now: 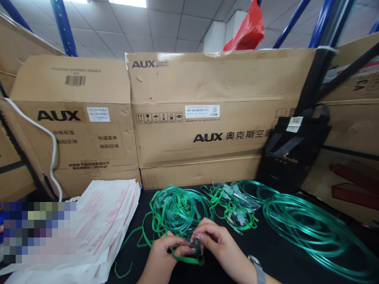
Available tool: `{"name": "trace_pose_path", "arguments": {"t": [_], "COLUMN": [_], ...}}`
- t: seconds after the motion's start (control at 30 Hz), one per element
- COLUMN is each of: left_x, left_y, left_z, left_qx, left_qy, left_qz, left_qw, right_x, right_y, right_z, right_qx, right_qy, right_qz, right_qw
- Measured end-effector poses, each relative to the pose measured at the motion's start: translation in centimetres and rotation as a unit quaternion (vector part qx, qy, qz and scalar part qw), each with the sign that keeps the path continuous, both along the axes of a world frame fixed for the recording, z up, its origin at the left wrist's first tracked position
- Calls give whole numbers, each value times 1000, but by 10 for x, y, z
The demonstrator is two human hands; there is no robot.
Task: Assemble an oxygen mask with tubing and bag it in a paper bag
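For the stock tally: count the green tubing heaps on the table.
3: one tangle front centre, one heap with clear masks beside it, one big coil at right, partly out of frame.

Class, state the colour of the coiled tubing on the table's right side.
The coiled tubing is translucent green; head view.

AUX cardboard boxes (207, 118) behind — white paper pouches (109, 213) left, black tote bag (293, 150) right, red bag (248, 27) above

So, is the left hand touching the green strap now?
Touching. In the head view the left hand pinches the green strap, which loops out from under its fingertips.
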State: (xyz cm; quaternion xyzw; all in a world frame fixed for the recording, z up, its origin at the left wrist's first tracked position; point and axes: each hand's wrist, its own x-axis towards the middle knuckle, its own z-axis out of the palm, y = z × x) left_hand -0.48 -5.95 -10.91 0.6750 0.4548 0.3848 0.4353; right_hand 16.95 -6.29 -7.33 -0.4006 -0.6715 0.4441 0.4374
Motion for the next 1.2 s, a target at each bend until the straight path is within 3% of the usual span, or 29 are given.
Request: {"name": "trace_pose_path", "arguments": {"t": [0.2,0.4,0.67,0.97,1.2], "left_x": [1,4,7,7,9], "left_y": [-1,-6,-10,-7,-8], "left_z": [0,9,13,7,6], "left_qx": [4,26,55,27,6], "left_qy": [-7,24,34,2,-11], "left_qz": [14,15,31,60,67], "left_qw": [1000,999,997,998,998], "right_x": [1,1,6,7,0], "right_y": [-1,9,15,13,-2], "right_z": [0,-6,-3,-6,-3], "right_qx": [25,-71,-94,-22,83], "right_qy": [-13,27,21,-49,-87], "right_qz": [-1,-6,12,15,-25], "right_qw": [1000,997,995,998,992]}}
